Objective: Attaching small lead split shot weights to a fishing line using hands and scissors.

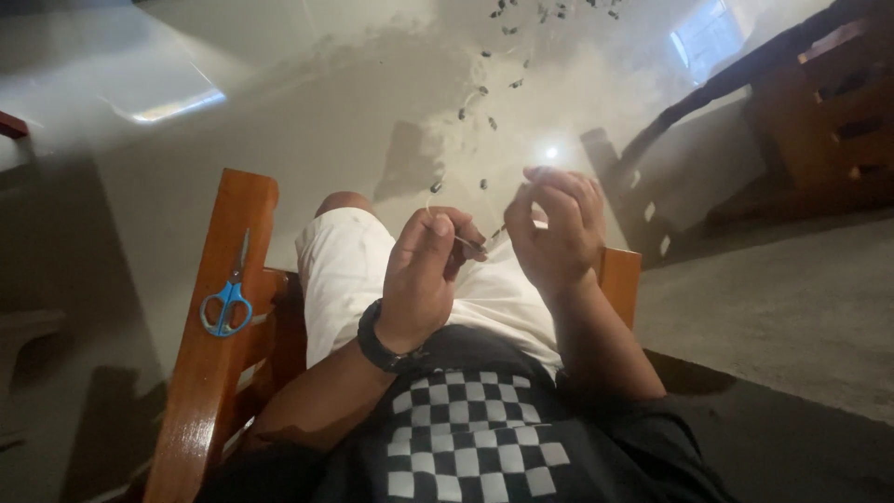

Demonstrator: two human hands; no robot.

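Pale, shiny floor [307, 121] is filling most of the frame, catching window glare at the upper left and upper right, and small dark bits [484, 93] are lying scattered across it near the top centre. Someone is sitting in a wooden chair with orange-brown armrests, wearing white shorts [349, 270] and a dark shirt with a black-and-white checked panel at the bottom centre.

Both hands are working just above the lap in the middle of the frame. The left hand [424, 270] (a dark band is sitting on its wrist) is curling loosely, its thumb and fingers pinching a thin pale strand [466, 242] with a small dark bead at its end. The right hand [557, 233], just beside it, is curling too, fingertips drawn together toward the same strand; whether it is gripping the strand I cannot tell.

Blue-handled scissors [228, 298] are lying closed on the left armrest [209, 373], well apart from the hands. Dark wooden furniture [819, 102] is standing at the upper right.
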